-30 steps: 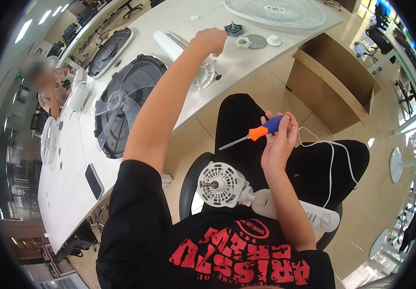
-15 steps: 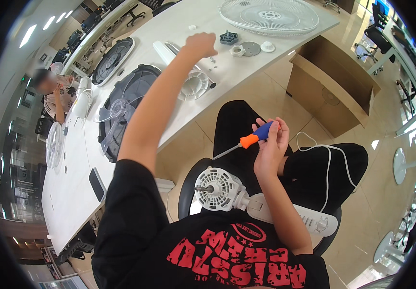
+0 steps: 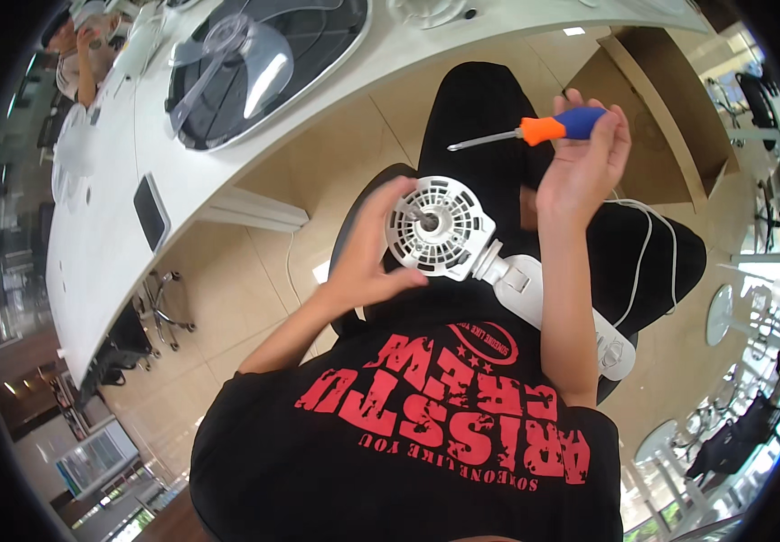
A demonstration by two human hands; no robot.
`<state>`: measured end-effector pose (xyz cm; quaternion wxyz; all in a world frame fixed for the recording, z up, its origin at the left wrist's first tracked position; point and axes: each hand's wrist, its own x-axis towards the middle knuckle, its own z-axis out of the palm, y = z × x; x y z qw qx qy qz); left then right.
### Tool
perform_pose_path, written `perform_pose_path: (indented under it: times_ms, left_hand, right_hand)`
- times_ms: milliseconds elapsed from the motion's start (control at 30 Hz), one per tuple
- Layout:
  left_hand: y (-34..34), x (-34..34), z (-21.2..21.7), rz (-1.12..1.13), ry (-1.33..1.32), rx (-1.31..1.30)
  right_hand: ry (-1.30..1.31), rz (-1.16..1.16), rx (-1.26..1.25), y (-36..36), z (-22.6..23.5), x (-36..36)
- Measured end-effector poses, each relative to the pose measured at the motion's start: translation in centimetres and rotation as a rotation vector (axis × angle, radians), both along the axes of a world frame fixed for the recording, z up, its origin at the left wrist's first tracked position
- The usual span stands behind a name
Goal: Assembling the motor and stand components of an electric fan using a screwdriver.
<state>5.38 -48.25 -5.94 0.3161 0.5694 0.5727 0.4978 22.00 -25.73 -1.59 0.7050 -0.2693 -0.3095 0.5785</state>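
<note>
A white fan motor housing [image 3: 451, 246] with a slotted round face and a metal shaft rests in my lap. Its white stand neck [image 3: 560, 305] stretches under my right forearm. My left hand [image 3: 367, 257] grips the housing from its left side, thumb below and fingers along the upper rim. Raised above my thigh, my right hand [image 3: 582, 176] holds a screwdriver [image 3: 553, 128] with a blue and orange handle. The screwdriver's metal tip points left, over the black trousers and apart from the housing.
On the white table [image 3: 105, 226] lie a phone [image 3: 151, 211] and a clear fan blade [image 3: 268, 77] atop a dark grey base [image 3: 327, 36]. A cardboard box [image 3: 648, 117] stands at the far right. A white cord [image 3: 648, 257] crosses my leg. Another person [image 3: 78, 63] sits at the far left.
My left hand has come back from the small parts on the table and taken hold of the motor housing. The right hand still holds the screwdriver, now nearly level. The view has tilted downward.
</note>
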Motion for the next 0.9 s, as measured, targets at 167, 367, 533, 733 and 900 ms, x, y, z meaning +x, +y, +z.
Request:
perform_pose_path:
  times_ms: [167, 367, 533, 733, 900]
  left_hand:
    - [-0.3, 1.2, -0.9, 0.122, 0.168, 0.096]
    - [0.9, 1.6, -1.0, 0.156, 0.114, 0.141]
    - [2.0, 1.9, -0.7, 0.195, 0.060, 0.124]
    - [2.3, 2.0, -0.7, 0.194, 0.059, 0.115]
    - [2.3, 2.0, -0.7, 0.204, 0.054, 0.124]
  right_hand:
    - [-0.103, 0.017, 0.200, -4.3, 5.1, -0.2]
    - [-0.229, 0.161, 0.537, -8.6, 8.0, 0.0]
    - [-0.398, 0.360, 0.815, -8.7, 6.0, -1.9]
    - [-0.482, 0.360, 0.862, -8.3, 4.9, -2.5]
    - [-0.518, 0.397, 0.889, -8.5, 4.7, -2.5]
